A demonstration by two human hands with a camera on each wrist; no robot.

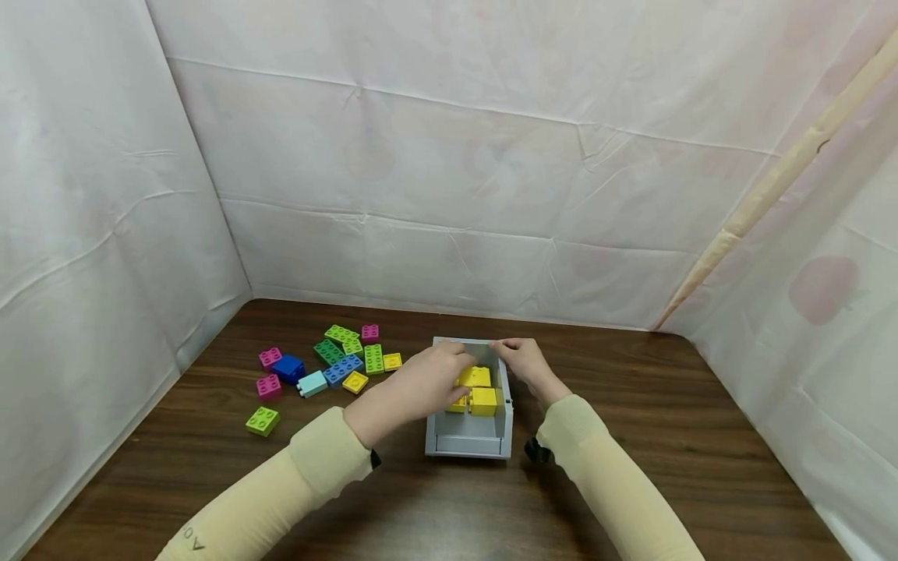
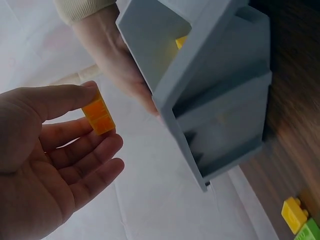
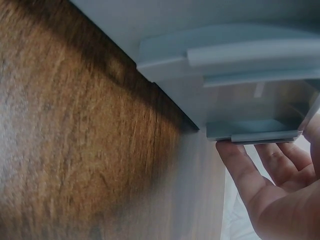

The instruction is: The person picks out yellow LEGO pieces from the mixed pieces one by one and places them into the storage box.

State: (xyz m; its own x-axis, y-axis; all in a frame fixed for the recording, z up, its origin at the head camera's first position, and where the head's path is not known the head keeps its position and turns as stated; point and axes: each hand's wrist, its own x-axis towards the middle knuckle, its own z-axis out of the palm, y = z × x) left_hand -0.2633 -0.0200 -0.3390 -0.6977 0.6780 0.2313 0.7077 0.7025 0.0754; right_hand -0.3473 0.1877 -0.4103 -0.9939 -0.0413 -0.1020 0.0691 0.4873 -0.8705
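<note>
The gray box [image 1: 468,446] can be entered through its open top, but the left hand [image 1: 421,379], pinching a yellow brick [image 2: 100,117], blocks the left approach and the right hand [image 1: 526,362] its far right corner. Yellow bricks [image 1: 482,401] obstruct its middle; its near floor looks free, depth uncertain. Bare tabletop [image 1: 666,421] extends rightward; loose bricks [image 1: 344,369] crowd the left.
</note>
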